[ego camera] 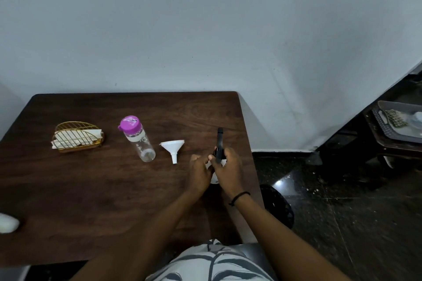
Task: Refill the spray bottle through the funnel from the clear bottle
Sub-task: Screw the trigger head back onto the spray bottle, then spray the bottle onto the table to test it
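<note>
Head view: both hands clasped on the spray bottle [214, 179] near the right edge of the wooden table [91, 189], left hand [199, 172] curled round its white body, right hand [229, 167] gripping the black spray head [219, 143]. Just left, white funnel [172, 147] on its side. Further left, clear bottle [139, 138] with purple cap, then gold wire napkin holder [76, 137].
</note>
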`<state>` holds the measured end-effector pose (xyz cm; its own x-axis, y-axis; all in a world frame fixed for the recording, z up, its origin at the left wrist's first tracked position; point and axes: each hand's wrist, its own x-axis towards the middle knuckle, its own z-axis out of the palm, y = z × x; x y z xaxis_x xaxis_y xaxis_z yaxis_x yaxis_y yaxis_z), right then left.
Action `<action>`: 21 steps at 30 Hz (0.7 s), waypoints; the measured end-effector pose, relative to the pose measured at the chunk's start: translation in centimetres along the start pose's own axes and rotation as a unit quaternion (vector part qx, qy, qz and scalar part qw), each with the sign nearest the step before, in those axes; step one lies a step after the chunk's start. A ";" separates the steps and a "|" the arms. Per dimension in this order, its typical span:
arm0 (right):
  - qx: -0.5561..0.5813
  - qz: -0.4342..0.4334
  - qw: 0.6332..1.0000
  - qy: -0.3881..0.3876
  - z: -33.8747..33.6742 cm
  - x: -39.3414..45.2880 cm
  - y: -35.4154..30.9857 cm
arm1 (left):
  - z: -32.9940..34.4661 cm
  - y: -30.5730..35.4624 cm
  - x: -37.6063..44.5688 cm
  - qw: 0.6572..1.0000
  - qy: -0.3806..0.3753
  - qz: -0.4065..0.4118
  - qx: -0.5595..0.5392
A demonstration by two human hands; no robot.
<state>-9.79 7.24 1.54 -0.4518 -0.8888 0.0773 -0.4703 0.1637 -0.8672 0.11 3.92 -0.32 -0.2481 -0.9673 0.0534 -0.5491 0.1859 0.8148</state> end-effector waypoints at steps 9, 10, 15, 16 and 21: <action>0.167 0.019 0.984 -0.057 -1.7 -0.1 -2.4 | 0.0 0.6 -0.6 0.999 -0.029 0.044 -0.014; 0.182 0.023 0.982 -0.049 -2.0 -0.2 -2.6 | 0.1 1.0 -0.8 0.999 -0.021 0.048 -0.012; 0.158 0.031 0.986 -0.042 -4.0 -0.6 -2.9 | -0.6 4.4 -2.1 0.992 -0.022 0.067 -0.105; 0.159 0.033 0.986 -0.039 -4.3 -0.7 -3.0 | -0.7 4.8 -2.4 0.989 -0.029 0.062 -0.132; 0.184 0.064 0.981 0.012 -5.1 -1.3 -2.9 | -1.0 6.0 -2.7 0.978 -0.114 0.070 -0.159</action>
<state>-11.72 10.11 6.43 -0.5091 -0.8600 -0.0360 -0.1052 0.1037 -0.9890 -1.76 7.47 5.02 -0.4936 -0.8663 0.0764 -0.2310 0.2153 0.9488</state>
